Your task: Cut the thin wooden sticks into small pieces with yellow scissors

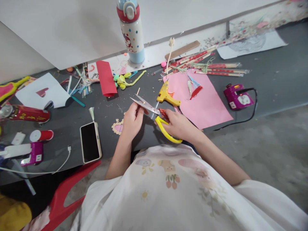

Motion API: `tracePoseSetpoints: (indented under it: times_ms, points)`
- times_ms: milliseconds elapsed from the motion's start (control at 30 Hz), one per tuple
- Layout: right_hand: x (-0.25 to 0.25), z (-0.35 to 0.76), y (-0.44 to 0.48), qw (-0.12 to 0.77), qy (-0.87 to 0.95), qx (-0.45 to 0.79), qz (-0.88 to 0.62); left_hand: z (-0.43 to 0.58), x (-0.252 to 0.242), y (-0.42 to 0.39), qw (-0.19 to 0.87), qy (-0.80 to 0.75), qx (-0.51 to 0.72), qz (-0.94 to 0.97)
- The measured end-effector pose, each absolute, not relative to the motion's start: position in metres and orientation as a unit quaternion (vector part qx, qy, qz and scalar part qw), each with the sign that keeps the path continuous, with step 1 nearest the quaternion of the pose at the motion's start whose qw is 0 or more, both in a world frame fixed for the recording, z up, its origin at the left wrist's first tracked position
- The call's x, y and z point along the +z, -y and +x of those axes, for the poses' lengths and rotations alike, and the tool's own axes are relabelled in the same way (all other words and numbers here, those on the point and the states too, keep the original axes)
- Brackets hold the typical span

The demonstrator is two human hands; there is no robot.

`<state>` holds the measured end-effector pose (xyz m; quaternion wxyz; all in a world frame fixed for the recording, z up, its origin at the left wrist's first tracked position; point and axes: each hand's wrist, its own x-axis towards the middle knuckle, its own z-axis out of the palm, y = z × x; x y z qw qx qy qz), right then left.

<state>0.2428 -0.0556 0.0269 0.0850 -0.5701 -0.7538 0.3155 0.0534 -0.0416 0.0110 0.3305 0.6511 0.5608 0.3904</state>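
My right hand [179, 125] is closed round the yellow handles of a pair of scissors [154, 114], whose blades stand apart and point left. My left hand [132, 120] pinches a thin pale stick [138, 91] up between those blades; its fingers are curled. Just below and left of the left hand a small heart shape with a pale beaded rim [117, 126] lies on the dark table [108, 109]. A yellow glue gun [166, 94] rests just beyond the scissors, at the edge of a pink sheet [207, 102].
A phone [90, 141] lies face up to the left, by a white cable. A red-capped bottle [132, 32] stands at the back. Red paper [106, 78], sticks [211, 65], a purple device [238, 98] with a black cord, and red tubes [26, 114] lie about.
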Motion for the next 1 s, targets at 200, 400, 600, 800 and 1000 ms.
tracePoseSetpoints:
  times_ms: [200, 400, 600, 800, 1000]
  points:
    - [0.028, 0.242, 0.054, 0.087, 0.741, 0.333, -0.576, 0.055, 0.01, 0.039, 0.308, -0.582, 0.363, 0.659]
    - [0.024, 0.242, 0.05, 0.091, 0.733, 0.34, -0.582, 0.058, 0.009, 0.031, 0.314, -0.589, 0.36, 0.652]
    - [0.019, 0.243, 0.042, 0.084, 0.731, 0.333, -0.589, 0.058, 0.009, 0.021, 0.319, -0.593, 0.346, 0.653]
    - [0.018, 0.242, 0.032, 0.084, 0.728, 0.342, -0.589, 0.057, 0.01, 0.008, 0.331, -0.594, 0.336, 0.652]
    - [0.019, 0.236, 0.02, 0.079, 0.704, 0.365, -0.604, 0.056, 0.003, -0.002, 0.333, -0.603, 0.339, 0.641]
